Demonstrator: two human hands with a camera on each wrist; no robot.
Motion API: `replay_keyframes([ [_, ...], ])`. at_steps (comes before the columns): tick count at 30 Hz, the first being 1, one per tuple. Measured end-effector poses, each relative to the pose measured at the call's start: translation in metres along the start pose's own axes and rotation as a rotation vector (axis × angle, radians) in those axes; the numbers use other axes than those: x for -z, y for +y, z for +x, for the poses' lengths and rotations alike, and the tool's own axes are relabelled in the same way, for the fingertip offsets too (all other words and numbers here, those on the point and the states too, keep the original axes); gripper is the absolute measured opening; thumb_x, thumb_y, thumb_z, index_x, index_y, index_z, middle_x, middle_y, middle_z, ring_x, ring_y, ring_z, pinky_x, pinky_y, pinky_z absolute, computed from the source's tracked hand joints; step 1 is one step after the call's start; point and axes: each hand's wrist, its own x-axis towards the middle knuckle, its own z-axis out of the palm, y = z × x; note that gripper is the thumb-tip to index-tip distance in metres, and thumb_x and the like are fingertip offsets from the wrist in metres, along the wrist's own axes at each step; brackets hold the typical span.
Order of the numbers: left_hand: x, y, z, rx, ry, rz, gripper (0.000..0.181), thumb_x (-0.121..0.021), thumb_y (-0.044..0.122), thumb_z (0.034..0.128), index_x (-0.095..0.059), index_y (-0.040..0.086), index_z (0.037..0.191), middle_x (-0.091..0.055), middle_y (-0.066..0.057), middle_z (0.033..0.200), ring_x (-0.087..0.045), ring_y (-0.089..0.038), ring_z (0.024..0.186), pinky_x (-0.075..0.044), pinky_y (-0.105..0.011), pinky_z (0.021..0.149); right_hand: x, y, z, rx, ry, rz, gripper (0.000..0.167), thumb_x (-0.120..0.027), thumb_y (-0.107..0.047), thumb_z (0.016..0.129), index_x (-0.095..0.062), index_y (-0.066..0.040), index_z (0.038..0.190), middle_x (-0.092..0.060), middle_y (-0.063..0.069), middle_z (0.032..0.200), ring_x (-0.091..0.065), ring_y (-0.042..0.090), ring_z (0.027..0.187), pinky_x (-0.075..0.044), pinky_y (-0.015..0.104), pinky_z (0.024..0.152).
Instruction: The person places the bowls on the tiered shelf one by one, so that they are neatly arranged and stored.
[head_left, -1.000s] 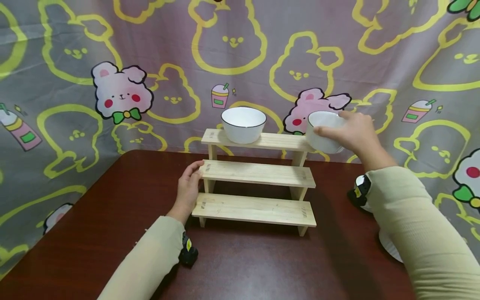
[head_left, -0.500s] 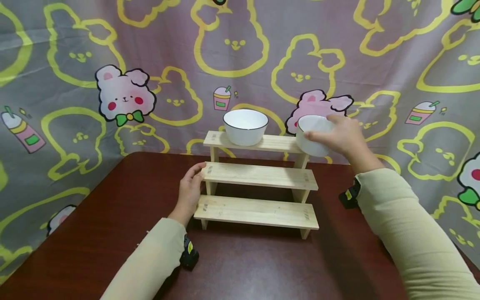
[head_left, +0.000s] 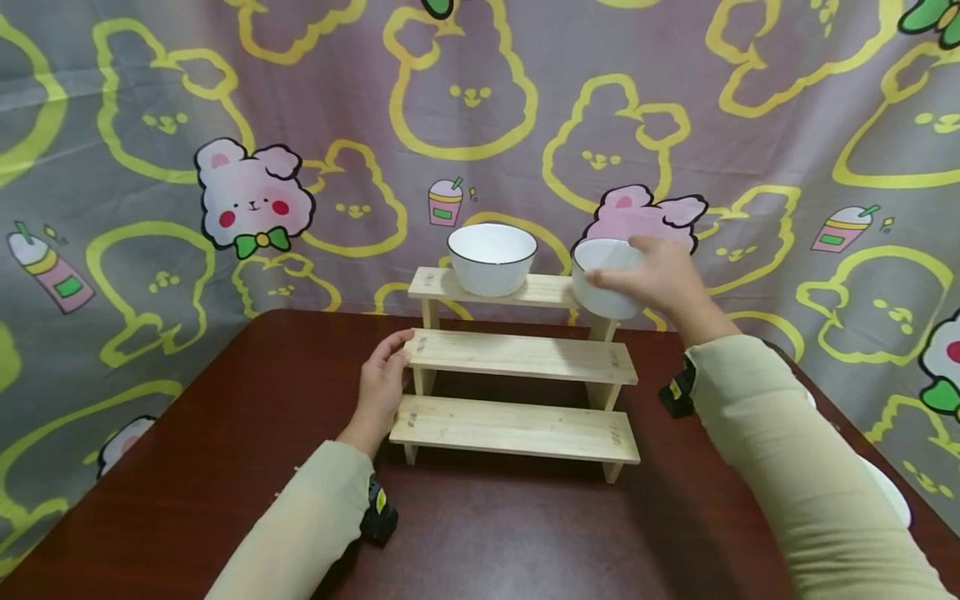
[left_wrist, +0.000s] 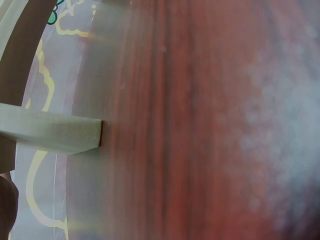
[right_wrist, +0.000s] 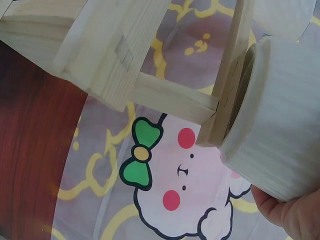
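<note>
One white round bowl with a thin dark rim is in your right hand, at the right end of the top board of a pale wooden three-step stand. From your right palm this bowl lies to the left, with its mouth upward; being round, it has no long axis to align, so the relation that matters, as I judge, is its base against the long top board, which runs left to right. Whether this base touches the wood or is just above it, I cannot tell. Your right thumb and fingers stand wide apart and grip the bowl's wall between them, the thumb on the near side. The second white bowl sits upright on the same board, further left, with a gap between the two. Your left hand, well apart from both bowls, holds the left end of the middle board with bent fingers.
</note>
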Motion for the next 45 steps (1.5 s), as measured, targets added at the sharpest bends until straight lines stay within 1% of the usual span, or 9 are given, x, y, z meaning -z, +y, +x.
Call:
replay_keyframes([
  [4, 0.001, 0.000, -0.001, -0.010, 0.007, -0.004, 0.033, -0.040, 0.012, 0.0937, -0.056, 0.012, 0.123, -0.054, -0.008, 0.124, -0.050, -0.015, 0.090, -0.039, -0.048, 0.087, -0.005, -0.003, 0.003, 0.020, 0.014, 0.010, 0.074, -0.071, -0.050, 0.068, -0.057, 0.005, 0.115, -0.059, 0.025, 0.105, -0.050, 0.035, 0.092, -0.042, 0.043, 0.073],
  [9, 0.000, -0.001, -0.002, -0.007, -0.004, -0.009, 0.034, -0.040, 0.012, 0.0941, -0.055, 0.011, 0.124, -0.052, -0.009, 0.126, -0.050, -0.014, 0.090, -0.038, -0.049, 0.088, -0.009, -0.009, 0.005, 0.019, -0.017, 0.015, 0.081, -0.071, -0.049, 0.068, -0.052, 0.007, 0.124, -0.057, 0.027, 0.114, -0.050, 0.037, 0.098, -0.042, 0.045, 0.077],
  [16, -0.001, -0.002, -0.002, -0.014, 0.004, 0.003, 0.034, -0.040, 0.011, 0.0937, -0.055, 0.010, 0.124, -0.053, -0.009, 0.126, -0.051, -0.009, 0.088, -0.040, -0.044, 0.086, -0.014, -0.012, 0.011, 0.042, -0.010, 0.019, 0.075, -0.071, -0.048, 0.068, -0.056, 0.005, 0.119, -0.060, 0.024, 0.106, -0.052, 0.035, 0.092, -0.042, 0.043, 0.074],
  [21, -0.001, 0.000, -0.002, -0.009, 0.004, 0.003, 0.034, -0.040, 0.010, 0.0938, -0.055, 0.010, 0.125, -0.053, -0.008, 0.126, -0.051, -0.008, 0.089, -0.041, -0.039, 0.085, -0.014, -0.018, 0.014, 0.035, -0.039, -0.014, 0.079, -0.068, -0.051, 0.069, -0.053, 0.004, 0.124, -0.058, 0.024, 0.112, -0.051, 0.036, 0.096, -0.041, 0.046, 0.078],
  [26, -0.001, 0.001, -0.002, -0.014, 0.011, -0.022, 0.035, -0.039, 0.009, 0.0933, -0.055, 0.009, 0.125, -0.053, -0.009, 0.126, -0.051, -0.009, 0.091, -0.039, -0.044, 0.089, -0.014, -0.022, 0.017, 0.034, -0.083, -0.020, 0.084, -0.066, -0.055, 0.071, -0.048, 0.002, 0.130, -0.055, 0.024, 0.119, -0.049, 0.035, 0.100, -0.041, 0.047, 0.082],
  [32, -0.002, 0.000, -0.001, -0.016, 0.011, -0.019, 0.036, -0.039, 0.009, 0.0928, -0.055, 0.009, 0.125, -0.053, -0.009, 0.126, -0.052, -0.009, 0.091, -0.041, -0.043, 0.087, -0.017, -0.021, 0.020, 0.063, -0.076, -0.014, 0.069, -0.066, -0.055, 0.072, -0.056, -0.002, 0.115, -0.060, 0.020, 0.104, -0.051, 0.033, 0.092, -0.040, 0.043, 0.076],
  [35, -0.002, 0.000, -0.001, -0.016, 0.008, -0.011, 0.035, -0.039, 0.009, 0.0932, -0.055, 0.009, 0.125, -0.053, -0.009, 0.126, -0.051, -0.009, 0.091, -0.041, -0.040, 0.085, -0.018, -0.021, 0.020, 0.061, -0.087, -0.009, 0.073, -0.065, -0.055, 0.073, -0.054, -0.001, 0.121, -0.058, 0.020, 0.110, -0.050, 0.033, 0.095, -0.040, 0.044, 0.079],
  [39, -0.001, 0.000, 0.000, -0.017, 0.016, -0.013, 0.035, -0.039, 0.009, 0.0935, -0.055, 0.010, 0.125, -0.054, -0.011, 0.123, -0.052, -0.008, 0.088, -0.041, -0.042, 0.085, -0.019, -0.023, 0.022, 0.047, -0.105, 0.005, 0.081, -0.065, -0.056, 0.072, -0.048, -0.001, 0.129, -0.055, 0.021, 0.119, -0.049, 0.034, 0.100, -0.039, 0.046, 0.083],
  [45, -0.001, 0.000, -0.001, -0.012, 0.012, -0.023, 0.035, -0.039, 0.009, 0.0938, -0.055, 0.009, 0.125, -0.053, -0.012, 0.122, -0.051, -0.007, 0.085, -0.041, -0.039, 0.082, -0.021, -0.024, 0.027, 0.044, -0.122, -0.034, 0.081, -0.063, -0.059, 0.073, -0.048, -0.002, 0.128, -0.055, 0.020, 0.120, -0.048, 0.035, 0.100, -0.039, 0.047, 0.083],
])
